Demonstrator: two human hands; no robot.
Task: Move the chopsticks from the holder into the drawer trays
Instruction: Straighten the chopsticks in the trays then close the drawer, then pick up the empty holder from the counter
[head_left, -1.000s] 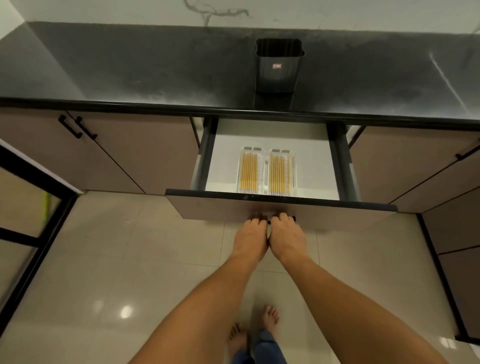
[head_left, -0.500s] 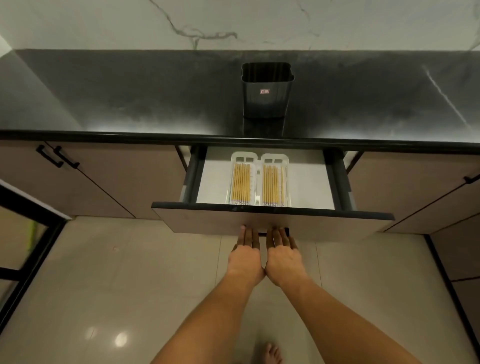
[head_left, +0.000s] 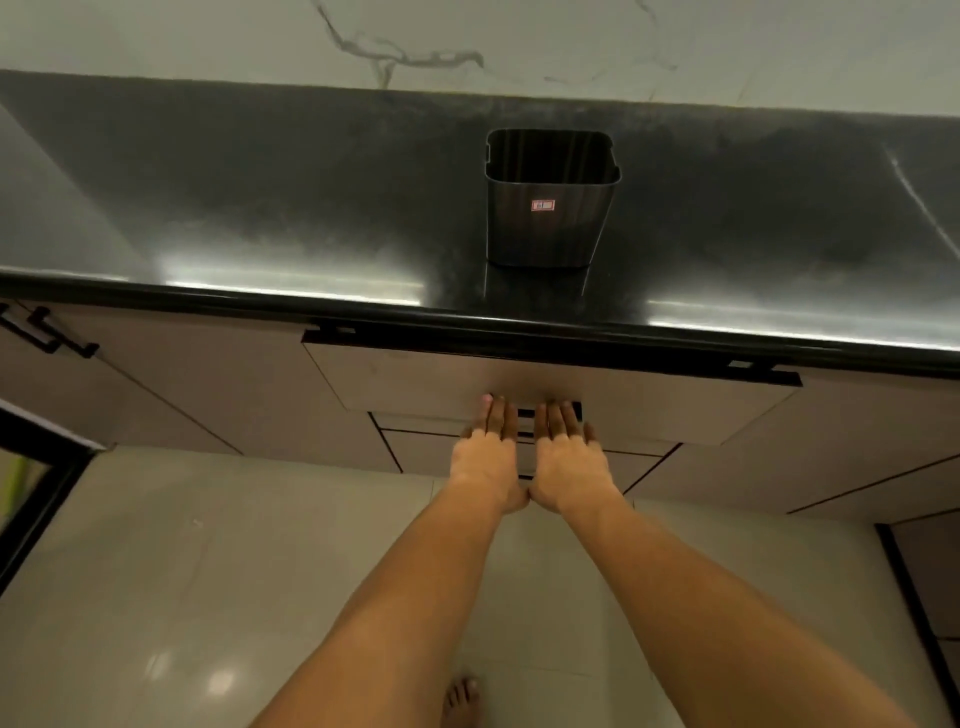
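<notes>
Both hands are open and flat, left hand (head_left: 488, 457) and right hand (head_left: 569, 460) side by side, pressing the drawer (head_left: 545, 387) front, straight below the empty holder (head_left: 551, 208).

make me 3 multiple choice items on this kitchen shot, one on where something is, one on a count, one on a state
1. Where does the holder stand?
A. on the dark countertop, above the drawer
B. on the floor
C. inside the drawer

2. How many hands touch the drawer front?
A. none
B. one
C. two

3. What state is the drawer in?
A. pulled fully out
B. pushed almost shut
C. removed

Answers:
1 A, the holder sits on the counter behind the edge.
2 C, the left hand and right hand both press flat against it.
3 B, no drawer interior shows.
</notes>
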